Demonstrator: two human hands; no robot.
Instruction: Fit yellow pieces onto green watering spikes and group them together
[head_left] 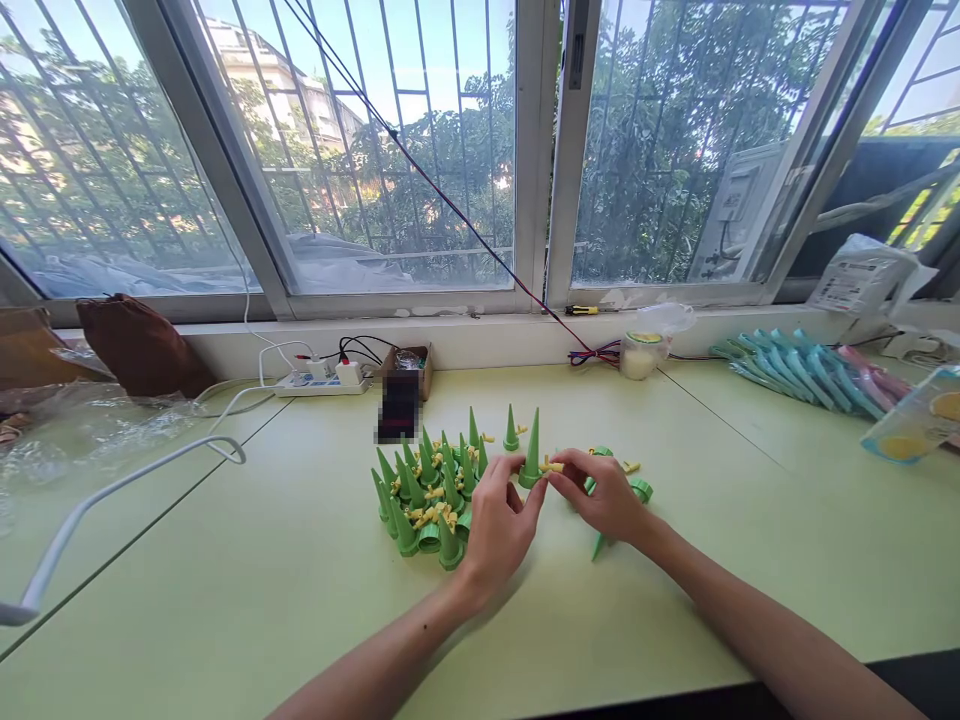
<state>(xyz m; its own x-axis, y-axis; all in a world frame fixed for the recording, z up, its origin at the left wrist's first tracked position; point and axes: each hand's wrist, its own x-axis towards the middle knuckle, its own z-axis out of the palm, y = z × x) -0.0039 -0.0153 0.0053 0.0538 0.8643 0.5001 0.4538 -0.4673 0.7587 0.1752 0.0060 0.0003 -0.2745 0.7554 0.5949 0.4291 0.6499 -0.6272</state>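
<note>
I have the left hand (501,520) pinching a green plastic cone (532,448) above the pale-green table (300,610), the right hand (606,492) the yellow stem (553,466) at its base; beyond, a brown cardboard box (428,375) holds small items, a clear jar (640,360) something whitish.

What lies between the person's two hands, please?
The head view shows a green cone with a yellow fitting there: the left hand holds the cone, the right hand pinches the fitting.

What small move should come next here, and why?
Perhaps the right hand should gently press the yellow piece toward the green cone: the left hand holds the cone by its base, and the right pinches the piece beside that base.
</note>
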